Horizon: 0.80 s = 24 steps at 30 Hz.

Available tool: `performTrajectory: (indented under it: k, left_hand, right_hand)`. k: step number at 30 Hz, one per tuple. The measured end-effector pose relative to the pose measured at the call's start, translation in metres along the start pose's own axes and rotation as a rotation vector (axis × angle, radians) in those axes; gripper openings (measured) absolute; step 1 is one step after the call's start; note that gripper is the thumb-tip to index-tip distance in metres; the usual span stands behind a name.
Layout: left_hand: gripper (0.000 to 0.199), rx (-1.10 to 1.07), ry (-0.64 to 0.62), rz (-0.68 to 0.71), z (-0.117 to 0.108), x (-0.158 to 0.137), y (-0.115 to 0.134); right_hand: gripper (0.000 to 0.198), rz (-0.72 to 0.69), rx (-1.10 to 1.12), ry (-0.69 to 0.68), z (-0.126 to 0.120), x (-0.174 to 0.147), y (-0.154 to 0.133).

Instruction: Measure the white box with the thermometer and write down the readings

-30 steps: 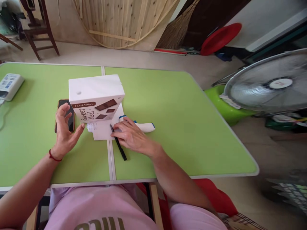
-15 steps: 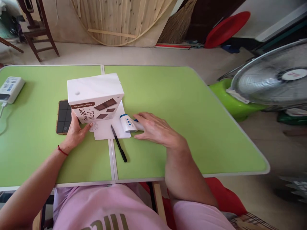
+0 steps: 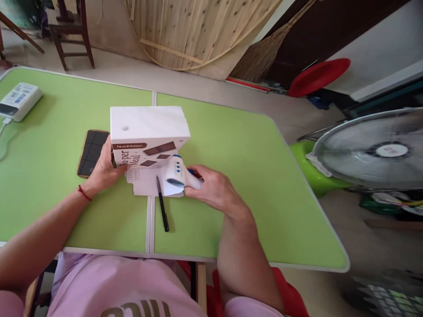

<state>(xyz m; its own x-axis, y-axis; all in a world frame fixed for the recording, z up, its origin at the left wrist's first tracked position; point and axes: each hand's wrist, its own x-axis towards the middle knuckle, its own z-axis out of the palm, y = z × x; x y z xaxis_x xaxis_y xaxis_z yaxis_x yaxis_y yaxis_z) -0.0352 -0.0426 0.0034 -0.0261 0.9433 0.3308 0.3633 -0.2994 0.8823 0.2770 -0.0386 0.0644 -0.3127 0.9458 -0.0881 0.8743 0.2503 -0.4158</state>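
My left hand (image 3: pixel 107 166) grips the lower left side of a white NutriMotion "Super Meal" box (image 3: pixel 150 123), thumb across its front. The box stands upright, tilted a little in view. My right hand (image 3: pixel 213 187) is closed round the handle of a white and blue infrared thermometer gun (image 3: pixel 177 172), its head close to the lower right of the box. Beneath them lie white sheets of paper (image 3: pixel 145 187), partly hidden by the box. A black pen (image 3: pixel 162 204) rests with its tip on the paper.
A phone (image 3: pixel 92 154) lies left of the box on the green folding table (image 3: pixel 224 132). A white power bank (image 3: pixel 20 101) with a cable is at the far left. Beyond the right edge stands a large fan (image 3: pixel 383 147); a chair (image 3: pixel 71 33) is behind.
My right hand has closed on the thermometer gun's handle and lifted its head slightly off the paper. My left hand still holds the box. The camera view has turned.
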Motion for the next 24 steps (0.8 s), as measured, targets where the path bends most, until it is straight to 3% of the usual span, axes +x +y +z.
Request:
performTrajectory:
  k: [3,7,9,12,17,24]
  left_hand:
    - [0.081,0.051,0.01,-0.035,0.002,-0.007,0.001]
    - [0.085,-0.136,0.046,-0.046,0.007,-0.012,0.012]
    - [0.079,-0.224,0.033,-0.061,0.009,-0.013,0.024]
    - [0.066,-0.257,0.029,-0.116,0.009,-0.015,0.042]
    - [0.057,-0.223,0.004,-0.166,0.008,-0.016,0.05]
    - [0.057,-0.146,0.02,-0.204,0.009,-0.017,0.042]
  right_hand:
    - [0.043,-0.009,0.35,0.039,0.0,-0.005,-0.003]
    - [0.035,-0.041,0.772,0.025,0.01,-0.016,-0.024]
    - [0.022,-0.078,0.979,0.045,0.021,-0.023,-0.038]
    - [0.02,-0.117,1.194,-0.03,0.039,-0.032,-0.056]
    - [0.015,-0.101,1.142,-0.011,0.057,-0.032,-0.064]
    - [0.02,-0.053,1.134,0.07,0.061,-0.026,-0.055]
